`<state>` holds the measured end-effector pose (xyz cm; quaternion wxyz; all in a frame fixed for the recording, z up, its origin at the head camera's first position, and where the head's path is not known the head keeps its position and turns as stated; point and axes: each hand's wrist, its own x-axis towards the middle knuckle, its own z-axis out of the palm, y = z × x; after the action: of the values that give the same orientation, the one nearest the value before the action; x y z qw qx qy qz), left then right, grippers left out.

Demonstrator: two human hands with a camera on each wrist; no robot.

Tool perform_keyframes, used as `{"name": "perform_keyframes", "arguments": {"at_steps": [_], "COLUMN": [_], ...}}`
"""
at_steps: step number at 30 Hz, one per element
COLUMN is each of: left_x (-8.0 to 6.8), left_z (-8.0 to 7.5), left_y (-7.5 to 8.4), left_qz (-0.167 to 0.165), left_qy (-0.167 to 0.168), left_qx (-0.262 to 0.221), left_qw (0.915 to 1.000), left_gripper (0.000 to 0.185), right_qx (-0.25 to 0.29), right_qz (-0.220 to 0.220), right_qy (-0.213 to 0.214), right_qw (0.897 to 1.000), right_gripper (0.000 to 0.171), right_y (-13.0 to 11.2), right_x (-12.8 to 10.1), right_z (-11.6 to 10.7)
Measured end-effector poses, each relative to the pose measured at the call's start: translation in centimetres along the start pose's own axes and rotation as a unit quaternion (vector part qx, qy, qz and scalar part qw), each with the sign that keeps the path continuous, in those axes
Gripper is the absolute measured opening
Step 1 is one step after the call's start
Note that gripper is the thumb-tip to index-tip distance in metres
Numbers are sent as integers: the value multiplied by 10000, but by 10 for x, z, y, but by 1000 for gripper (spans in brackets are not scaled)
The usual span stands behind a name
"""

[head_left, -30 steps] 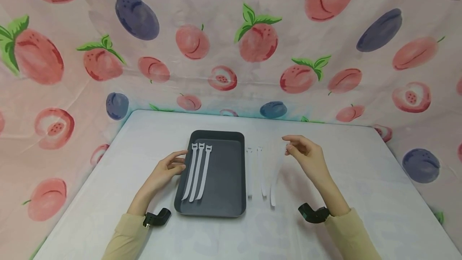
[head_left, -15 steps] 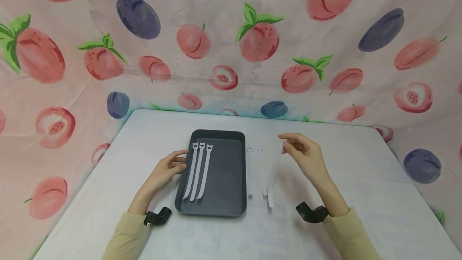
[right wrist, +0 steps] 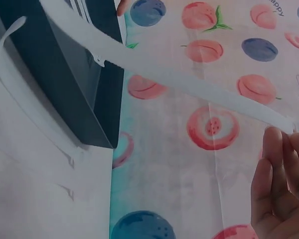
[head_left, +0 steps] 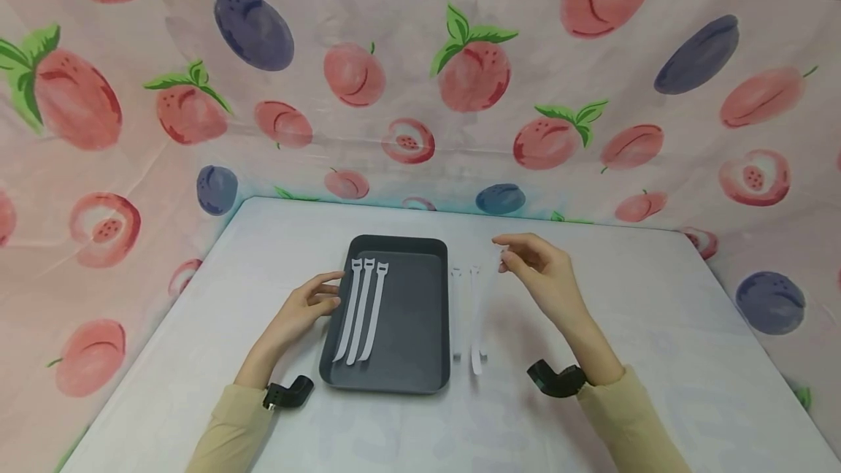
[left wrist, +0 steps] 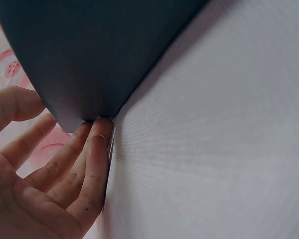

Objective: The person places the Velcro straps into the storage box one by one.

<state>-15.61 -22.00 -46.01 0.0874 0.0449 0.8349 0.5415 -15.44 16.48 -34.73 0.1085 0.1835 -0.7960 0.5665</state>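
Note:
My right hand (head_left: pixel 542 268) pinches the slotted end of a white hook-and-loop cable tie (right wrist: pixel 179 82) between thumb and fingers. The strap hangs down from it, its lower end over the loose ties beside the tray. My left hand (head_left: pixel 304 312) touches the left outer wall of a dark grey tray (head_left: pixel 414 327); in the left wrist view the fingers (left wrist: pixel 94 164) lie fairly straight against that wall. Inside the tray, three white cable ties (head_left: pixel 358 312) lie side by side at the left, slotted heads at the far end.
Two more white cable ties, one of them this tie (head_left: pixel 456 312), lie on the white tabletop (head_left: pixel 525 429) along the tray's right side. A fruit-print cloth (head_left: pixel 407 42) hangs behind the table. Each wrist carries a black camera (head_left: pixel 555 378).
My right hand has moved left toward the tray with the hanging cable tie, which now overlaps a loose tie on the table. The left hand stays at the tray.

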Motion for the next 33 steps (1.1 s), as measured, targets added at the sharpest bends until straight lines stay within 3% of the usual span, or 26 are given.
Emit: {"name": "perform_keyframes", "arguments": {"at_steps": [33], "left_x": [1], "left_z": [-1], "left_y": [0], "left_qz": [17], "left_qy": [-11], "left_qx": [13], "left_qw": [10000], "left_gripper": [50], "right_qx": [565], "right_qz": [-37], "right_qy": [-653], "right_qw": [9963], "right_gripper": [23], "right_y": [-22], "right_x": [27], "right_z": [56]}}
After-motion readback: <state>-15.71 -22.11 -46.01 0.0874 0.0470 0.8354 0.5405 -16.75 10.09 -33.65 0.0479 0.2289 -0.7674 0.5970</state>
